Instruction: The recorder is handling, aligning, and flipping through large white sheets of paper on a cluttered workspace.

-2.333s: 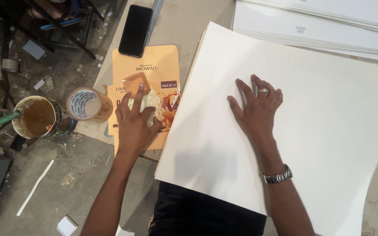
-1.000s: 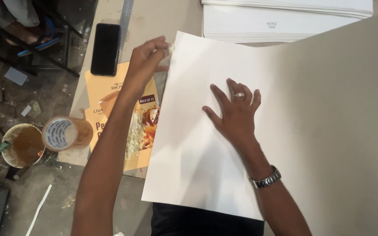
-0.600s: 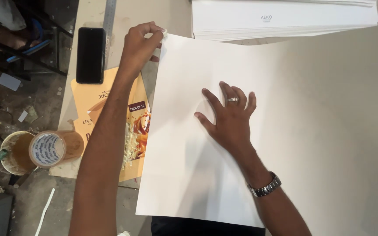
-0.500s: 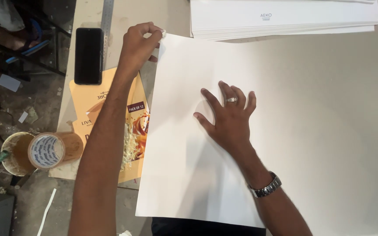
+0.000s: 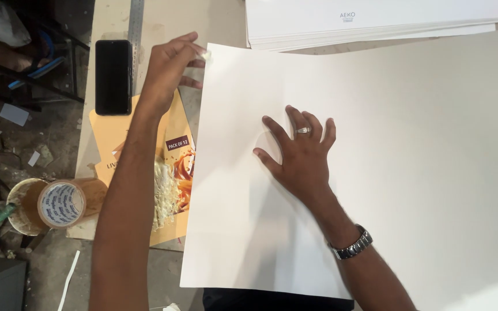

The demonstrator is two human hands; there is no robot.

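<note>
You're pinching the far-left corner of the big white sheet (image 5: 376,173) with your left hand (image 5: 168,72), fingers closed on its edge, while your right hand (image 5: 301,155) is lying open and flat near the sheet's middle, pinning it to the tabletop (image 5: 220,23).

A single head-worn camera looks steeply down, from close above, onto a workbench (image 5: 226,17) and the floor (image 5: 41,270) along its left edge.
</note>
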